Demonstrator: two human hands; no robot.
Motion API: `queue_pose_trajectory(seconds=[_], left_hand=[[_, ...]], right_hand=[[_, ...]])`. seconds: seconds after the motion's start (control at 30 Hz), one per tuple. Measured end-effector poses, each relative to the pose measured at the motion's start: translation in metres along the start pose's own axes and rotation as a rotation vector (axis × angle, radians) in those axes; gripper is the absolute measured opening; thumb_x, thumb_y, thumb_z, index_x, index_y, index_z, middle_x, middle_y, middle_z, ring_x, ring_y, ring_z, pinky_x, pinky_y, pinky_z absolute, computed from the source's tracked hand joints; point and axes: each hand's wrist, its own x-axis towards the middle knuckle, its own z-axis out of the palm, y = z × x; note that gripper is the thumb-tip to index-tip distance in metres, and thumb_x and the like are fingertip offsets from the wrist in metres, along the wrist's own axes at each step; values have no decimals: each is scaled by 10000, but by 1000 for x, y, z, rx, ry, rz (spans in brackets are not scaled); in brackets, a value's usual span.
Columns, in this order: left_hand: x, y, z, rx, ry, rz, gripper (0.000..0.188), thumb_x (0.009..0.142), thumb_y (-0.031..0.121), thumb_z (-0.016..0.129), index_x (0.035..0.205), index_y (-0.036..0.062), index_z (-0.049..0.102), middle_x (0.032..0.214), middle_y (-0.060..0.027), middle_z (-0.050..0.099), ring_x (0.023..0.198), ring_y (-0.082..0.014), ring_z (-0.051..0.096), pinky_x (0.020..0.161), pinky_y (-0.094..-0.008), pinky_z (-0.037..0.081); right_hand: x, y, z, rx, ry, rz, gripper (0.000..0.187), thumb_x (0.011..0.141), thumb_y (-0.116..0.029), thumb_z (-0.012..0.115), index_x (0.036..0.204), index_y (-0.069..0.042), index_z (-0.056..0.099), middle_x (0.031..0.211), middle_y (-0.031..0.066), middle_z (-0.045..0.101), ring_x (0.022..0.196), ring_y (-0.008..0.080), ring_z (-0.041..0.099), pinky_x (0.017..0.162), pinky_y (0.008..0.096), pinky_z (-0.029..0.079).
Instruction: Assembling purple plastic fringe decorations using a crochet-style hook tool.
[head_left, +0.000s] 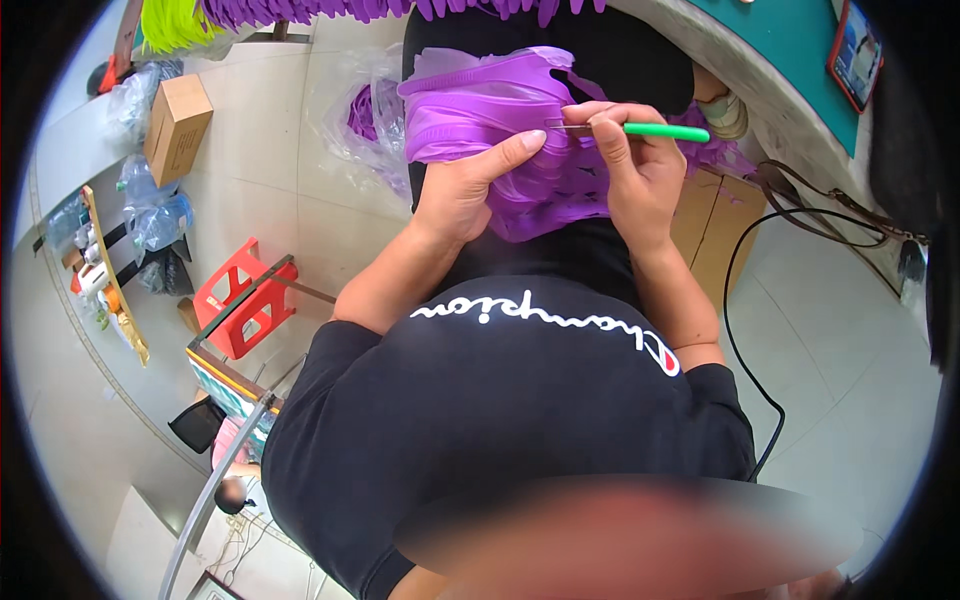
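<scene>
Purple plastic pieces (490, 110), thin and moulded, lie bunched on the person's lap over dark trousers, straight ahead of the torso and just beyond both hands. The bundle's long axis runs across the body, left to right, with its bulk toward the person's left.

The left hand (465, 185) is closed loosely on the near edge of the bundle, thumb stretched along the top and fingers tucked beneath, so it grips the plastic and steadies it. The right hand (625, 165) is pinched shut round a slim green-handled tool (650, 131), held like a pen. The tool lies nearly level, handle pointing to the person's right, metal tip pointing left and touching the purple plastic between the two hands. So the working point sits just beside the left thumb, and the right hand is the nearer one to it.

More purple plastic (365, 115) lies in a clear bag on the tiled floor left of the knees, and purple strips hang along the top edge. A cardboard box (178, 125) rests on the counter to the left, a red plastic stool (245, 300) stands lower left, and a black cable (745, 330) trails over the floor on the right.
</scene>
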Motion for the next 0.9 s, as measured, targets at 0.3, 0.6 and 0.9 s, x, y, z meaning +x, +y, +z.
queue_pose_trajectory(seconds=[0.3,0.6,0.9], left_hand=[[1,4,2,10,-14,-6,389,797,7,700,1164,17,571,1073,-80,636,989,-169,612,890,-316,490],[1,-2,3,-141,67,-29,368,832,5,665,1182,15,552,1079,-90,628,977,-187,621,892,-329,501],[-1,-2,-2,-204,125,-103,285,865,13,601,1146,-6,554,1069,-104,631,978,-198,629,876,-331,513]], right_hand=[[12,8,-7,-478,95,-335,46,884,-3,619,903,37,608,875,126,677,821,190,650,768,269,512],[-1,-2,-11,-24,73,32,119,949,-98,555,973,18,563,925,136,634,848,181,631,779,296,516],[-2,20,-3,-128,-77,-236,93,924,-6,555,1006,34,537,985,184,633,920,237,642,849,340,528]])
